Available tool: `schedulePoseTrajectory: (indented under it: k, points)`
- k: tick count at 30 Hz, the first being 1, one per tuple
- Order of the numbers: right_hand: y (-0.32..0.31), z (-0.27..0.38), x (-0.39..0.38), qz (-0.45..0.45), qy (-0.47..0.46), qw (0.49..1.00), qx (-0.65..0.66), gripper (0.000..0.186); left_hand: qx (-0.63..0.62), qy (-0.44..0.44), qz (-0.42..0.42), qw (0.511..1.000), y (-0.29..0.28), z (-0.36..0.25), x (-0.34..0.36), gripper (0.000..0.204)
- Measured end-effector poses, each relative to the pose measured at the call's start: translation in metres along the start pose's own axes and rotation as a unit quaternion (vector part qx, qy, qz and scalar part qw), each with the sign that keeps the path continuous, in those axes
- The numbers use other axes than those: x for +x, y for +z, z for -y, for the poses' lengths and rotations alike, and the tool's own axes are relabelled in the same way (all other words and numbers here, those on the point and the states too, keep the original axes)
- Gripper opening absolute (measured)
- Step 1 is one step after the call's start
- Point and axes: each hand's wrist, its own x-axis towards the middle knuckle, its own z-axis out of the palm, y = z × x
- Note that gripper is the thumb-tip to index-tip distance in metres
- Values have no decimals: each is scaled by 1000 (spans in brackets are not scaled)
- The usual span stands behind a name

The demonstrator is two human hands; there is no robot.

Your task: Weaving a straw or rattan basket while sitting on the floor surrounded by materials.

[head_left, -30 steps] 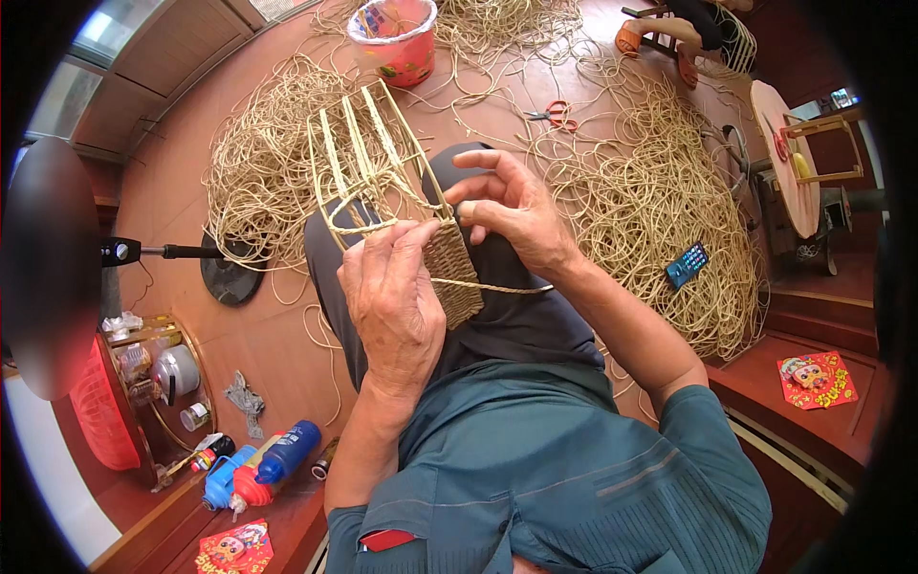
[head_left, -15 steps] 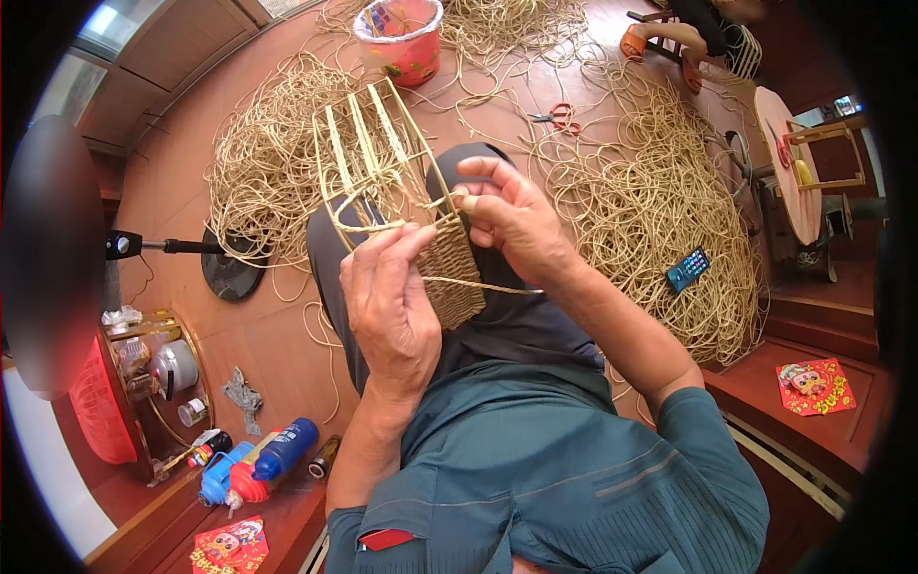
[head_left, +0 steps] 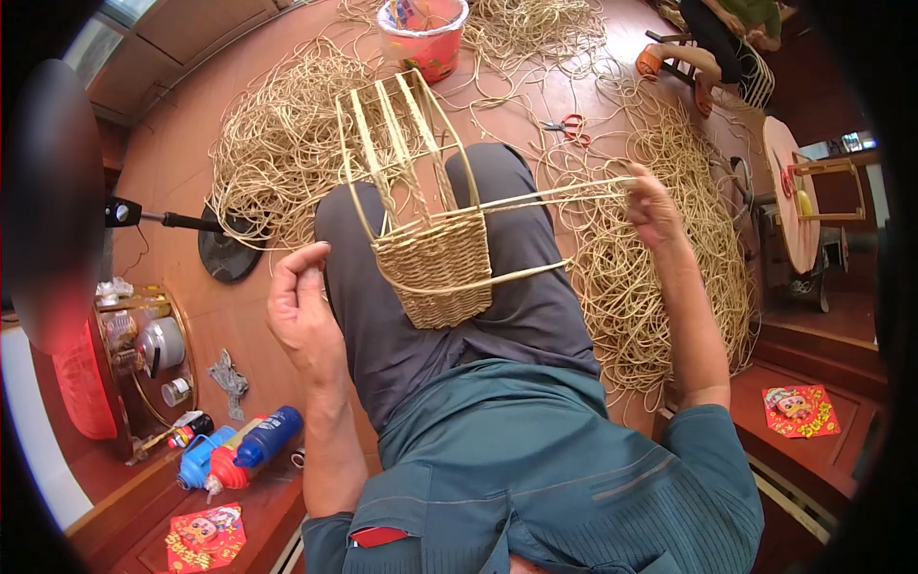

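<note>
Basket [head_left: 438,287] of tan twisted cord, box-shaped and tapering, lies across the dark grey trousers [head_left: 531,239] on the person's lap. Its long axis runs away from the body, the far end leaning slightly left. The closely woven part, narrowing to its base, is toward the belly; the bare, pale frame rods [head_left: 365,134] point out past the knees, toward the top of the view.

Well to the right of the basket, the right hand [head_left: 657,212] has its fingers curled closed on tan cord strands [head_left: 574,188], which run nearly straight and side by side from the basket's right edge, where weave meets frame. A separate tan strand [head_left: 531,273] leaves the woven wall lower down and stretches right over the thigh, apart from that hand.

The left hand [head_left: 306,311] is raised beside the left thigh, apart from the basket, its forefinger extended and thumb near it, with nothing visible in its grasp.

Beyond the knees lie a loose heap of tan cord [head_left: 277,143], red-handled scissors [head_left: 574,131] and a red bucket [head_left: 428,53] lined with pale plastic.
</note>
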Motion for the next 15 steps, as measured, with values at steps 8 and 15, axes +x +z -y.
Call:
schedulePoseTrajectory:
  k: [8,15]
  points:
    - [-363,111,21,-276,-33,960,6,18,-63,-69,-35,995,-47,32,34,23]
    - [-86,54,-4,-32,-328,847,-417,51,-68,-49,22,996,-28,37,38,22]
